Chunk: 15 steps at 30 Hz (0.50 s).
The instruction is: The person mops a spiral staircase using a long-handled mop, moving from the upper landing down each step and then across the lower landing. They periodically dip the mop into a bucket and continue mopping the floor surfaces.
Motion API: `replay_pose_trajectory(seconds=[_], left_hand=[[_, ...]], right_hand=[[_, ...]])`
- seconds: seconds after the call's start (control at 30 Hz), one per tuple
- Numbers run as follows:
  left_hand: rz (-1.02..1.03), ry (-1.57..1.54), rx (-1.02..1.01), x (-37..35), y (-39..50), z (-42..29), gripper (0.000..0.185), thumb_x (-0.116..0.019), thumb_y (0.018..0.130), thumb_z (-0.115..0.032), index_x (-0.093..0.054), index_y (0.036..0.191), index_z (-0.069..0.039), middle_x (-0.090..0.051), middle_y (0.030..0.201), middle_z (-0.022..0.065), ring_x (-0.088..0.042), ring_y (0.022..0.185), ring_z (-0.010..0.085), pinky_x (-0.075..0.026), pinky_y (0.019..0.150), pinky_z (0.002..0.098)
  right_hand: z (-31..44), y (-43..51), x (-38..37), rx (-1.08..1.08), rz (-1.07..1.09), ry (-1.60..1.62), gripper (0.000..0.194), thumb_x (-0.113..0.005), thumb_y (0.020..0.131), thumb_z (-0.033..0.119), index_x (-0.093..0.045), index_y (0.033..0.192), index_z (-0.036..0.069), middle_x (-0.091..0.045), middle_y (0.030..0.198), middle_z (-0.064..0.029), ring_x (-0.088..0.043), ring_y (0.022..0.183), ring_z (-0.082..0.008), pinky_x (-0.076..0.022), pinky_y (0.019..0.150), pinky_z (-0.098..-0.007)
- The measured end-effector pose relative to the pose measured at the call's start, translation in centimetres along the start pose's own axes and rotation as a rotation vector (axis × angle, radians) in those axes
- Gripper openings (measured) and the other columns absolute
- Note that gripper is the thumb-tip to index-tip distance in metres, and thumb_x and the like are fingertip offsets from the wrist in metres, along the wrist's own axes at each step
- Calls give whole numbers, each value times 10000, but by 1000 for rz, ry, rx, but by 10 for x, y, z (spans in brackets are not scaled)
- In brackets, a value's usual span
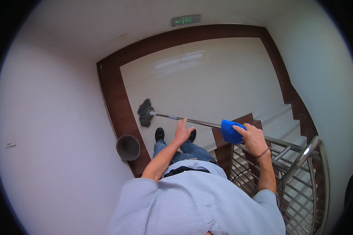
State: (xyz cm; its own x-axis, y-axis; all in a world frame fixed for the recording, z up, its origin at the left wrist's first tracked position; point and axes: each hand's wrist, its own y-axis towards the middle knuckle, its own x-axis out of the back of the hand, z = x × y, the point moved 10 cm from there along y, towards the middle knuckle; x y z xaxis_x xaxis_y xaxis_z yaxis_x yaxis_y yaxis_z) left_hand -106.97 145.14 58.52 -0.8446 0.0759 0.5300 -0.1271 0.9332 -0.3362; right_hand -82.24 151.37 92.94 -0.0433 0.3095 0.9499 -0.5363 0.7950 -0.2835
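Note:
My right hand (pixel 254 141) grips a bright blue cloth (pixel 231 132) by its right side, above the top of the steel stair railing (pixel 317 144). Around that wrist is a thin dark band. My left hand (pixel 183 132) is in front of my legs, thumb and fingers apart. Its fingertips overlap the metal mop handle (pixel 204 122) in the picture; whether they touch it I cannot tell. The grey mop head (pixel 146 113) rests on the pale tiled floor (pixel 200 82), left of my shoes. The cloth hides the handle's far end.
A dark bucket (pixel 128 147) stands by the left wall (pixel 53 123). To the right, pale stairs (pixel 279 117) with a dark red border meet the landing and also show through the railing bars. A lit green exit sign (pixel 186 20) hangs low on the wall ahead.

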Motion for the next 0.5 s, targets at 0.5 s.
replay_pose_trajectory(seconds=[0.5], left_hand=[[297,-24,187,-143,39,-23,470,-845,875,-382,-622,1210,-139,-718,1132,247,-659,1135,482,-535,893,568]], right_hand=[[-58,-39,-20,-23,-3,118,592,-759,815,11,-681,1363,218,-664,1163,-158,-718,906,-368,-589,745,-471]])
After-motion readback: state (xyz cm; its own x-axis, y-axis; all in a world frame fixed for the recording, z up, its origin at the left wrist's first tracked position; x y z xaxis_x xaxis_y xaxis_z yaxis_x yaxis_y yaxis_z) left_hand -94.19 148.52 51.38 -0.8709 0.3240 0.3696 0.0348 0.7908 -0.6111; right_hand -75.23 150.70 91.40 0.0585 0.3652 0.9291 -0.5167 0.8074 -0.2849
